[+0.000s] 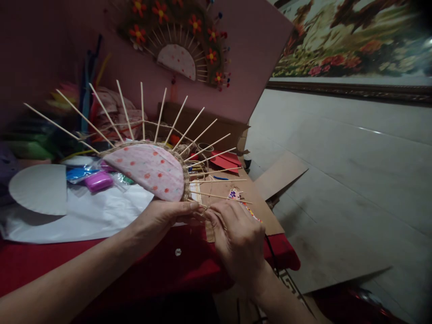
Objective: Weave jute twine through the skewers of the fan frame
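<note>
A half-round fan frame [151, 171] has a white face with red dots, a twine-woven rim and several thin sticks spreading outward. My left hand [165, 213] grips its lower right corner, thumb along the rim. Close beside it, the fingers of my right hand [232, 229] are pinched on twine [206, 208] near the lowest stick. A loose strand of twine [172, 127] runs across the sticks around the arc. The fingertips of both hands nearly meet, and part of the twine between them is hidden.
On the red-covered table [135, 270] lie a white paper half-disc [40, 189], a pink clay packet [99, 181], white sheeting [101, 216], red paper [226, 161] and cardboard [259, 211]. A flowered fan [175, 60] is on the pink board behind. A small clear disc [178, 252] is near the front.
</note>
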A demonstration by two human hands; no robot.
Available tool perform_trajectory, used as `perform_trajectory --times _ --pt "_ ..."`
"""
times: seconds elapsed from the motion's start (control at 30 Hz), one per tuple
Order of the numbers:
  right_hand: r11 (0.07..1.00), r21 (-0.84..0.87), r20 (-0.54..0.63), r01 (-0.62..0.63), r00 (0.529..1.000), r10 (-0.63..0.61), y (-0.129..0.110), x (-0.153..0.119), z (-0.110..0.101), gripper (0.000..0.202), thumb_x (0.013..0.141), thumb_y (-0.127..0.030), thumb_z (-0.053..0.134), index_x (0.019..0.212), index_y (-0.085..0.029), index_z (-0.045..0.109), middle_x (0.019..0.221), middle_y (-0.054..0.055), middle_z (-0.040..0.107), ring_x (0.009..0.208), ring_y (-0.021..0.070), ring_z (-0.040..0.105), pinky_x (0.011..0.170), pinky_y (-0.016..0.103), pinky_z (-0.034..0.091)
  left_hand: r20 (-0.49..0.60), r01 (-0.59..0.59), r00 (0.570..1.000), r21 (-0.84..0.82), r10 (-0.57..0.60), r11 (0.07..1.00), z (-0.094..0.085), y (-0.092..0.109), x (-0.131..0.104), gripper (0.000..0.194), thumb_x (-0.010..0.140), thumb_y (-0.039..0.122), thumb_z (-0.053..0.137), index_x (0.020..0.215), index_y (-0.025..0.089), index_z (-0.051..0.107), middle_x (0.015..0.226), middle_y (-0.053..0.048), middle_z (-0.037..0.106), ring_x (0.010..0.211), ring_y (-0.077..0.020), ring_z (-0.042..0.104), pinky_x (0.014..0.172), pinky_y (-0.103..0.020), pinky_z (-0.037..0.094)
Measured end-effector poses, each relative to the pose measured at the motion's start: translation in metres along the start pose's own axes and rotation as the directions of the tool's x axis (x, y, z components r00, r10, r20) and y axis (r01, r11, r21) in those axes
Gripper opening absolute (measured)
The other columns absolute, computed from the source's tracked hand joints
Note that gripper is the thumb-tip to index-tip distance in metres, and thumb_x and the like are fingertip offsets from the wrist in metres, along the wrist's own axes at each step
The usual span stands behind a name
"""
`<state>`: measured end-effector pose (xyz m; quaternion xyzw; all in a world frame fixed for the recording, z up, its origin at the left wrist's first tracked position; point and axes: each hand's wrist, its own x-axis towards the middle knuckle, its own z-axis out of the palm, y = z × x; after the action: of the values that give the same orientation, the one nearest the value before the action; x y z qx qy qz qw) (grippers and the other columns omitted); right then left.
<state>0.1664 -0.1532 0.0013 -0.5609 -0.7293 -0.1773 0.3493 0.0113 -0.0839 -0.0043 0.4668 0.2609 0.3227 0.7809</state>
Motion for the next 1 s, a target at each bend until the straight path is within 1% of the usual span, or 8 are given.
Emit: perform_trajectory --times 0.23,0.4,0.57,0.67,0.87,1.0 --pt "1.000 -0.003 -0.006 -0.017 1.000 0.017 -0.0022 0.0002 -0.0004 0.010 0.086 -0.019 0.052 0.082 -0.017 0.061 0.075 0.005 0.064 0.072 0.0173 0.057 0.065 0.029 0.042 -0.006 -0.009 1.000 0.069 0.009 0.998 -0.0004 0.0011 -0.0022 0.020 0.076 0.029 0.061 0.081 0.014 0.075 0.091 -0.011 0.073 0.090 -0.0228 0.065 0.084 -0.031 0.047" --pt "1.000 -0.030 -0.029 -0.008 1.000 0.007 -0.0034 -0.0009 0.0005 0.009 0.084 -0.014 0.053 0.081 -0.017 0.061 0.074 0.005 0.063 0.071 0.0173 0.057 0.065 0.029 0.040 0.004 -0.020 1.000 0.072 0.020 0.997 -0.0012 0.0010 -0.0032 0.021 0.077 0.029 0.060 0.081 0.014 0.075 0.089 -0.010 0.073 0.088 -0.0223 0.065 0.084 -0.031 0.047" --pt "0.998 -0.059 -0.032 -0.015 0.999 0.013 -0.0044 -0.0010 0.0014 0.010 0.085 -0.016 0.052 0.078 -0.017 0.059 0.073 0.004 0.062 0.070 0.0170 0.056 0.063 0.028 0.039 -0.011 -0.010 1.000 0.068 0.011 0.998 0.0005 0.0018 -0.0028 0.020 0.076 0.028 0.062 0.078 0.013 0.074 0.086 -0.010 0.074 0.085 -0.0218 0.066 0.081 -0.030 0.048" --pt "0.997 -0.073 -0.037 -0.009 0.999 0.006 -0.0045 -0.0008 0.0013 0.010 0.085 -0.017 0.052 0.078 -0.018 0.059 0.072 0.003 0.062 0.070 0.0170 0.056 0.063 0.029 0.038 -0.007 -0.010 1.000 0.062 0.011 0.998 0.0015 0.0023 -0.0020 0.020 0.076 0.027 0.062 0.079 0.012 0.074 0.087 -0.010 0.073 0.086 -0.0221 0.066 0.082 -0.030 0.048" --pt "0.995 -0.101 -0.032 -0.020 0.999 0.017 -0.0051 -0.0019 0.0007 0.011 0.087 -0.021 0.052 0.081 -0.018 0.060 0.073 0.004 0.062 0.071 0.0172 0.055 0.064 0.029 0.038 0.015 -0.038 0.999 0.042 0.038 0.998 0.0014 0.0037 -0.0025 0.023 0.077 0.027 0.062 0.091 0.013 0.073 0.095 -0.010 0.073 0.091 -0.0240 0.065 0.088 -0.036 0.047" --pt "0.993 -0.116 -0.028 -0.017 1.000 0.014 -0.0056 -0.0013 -0.0002 0.010 0.087 -0.021 0.052 0.082 -0.018 0.060 0.074 0.003 0.062 0.070 0.0174 0.055 0.062 0.030 0.037 0.008 -0.019 1.000 0.030 0.018 0.999 0.0020 0.0038 -0.0028 0.021 0.077 0.027 0.061 0.086 0.011 0.073 0.093 -0.011 0.073 0.090 -0.0244 0.065 0.089 -0.036 0.047"
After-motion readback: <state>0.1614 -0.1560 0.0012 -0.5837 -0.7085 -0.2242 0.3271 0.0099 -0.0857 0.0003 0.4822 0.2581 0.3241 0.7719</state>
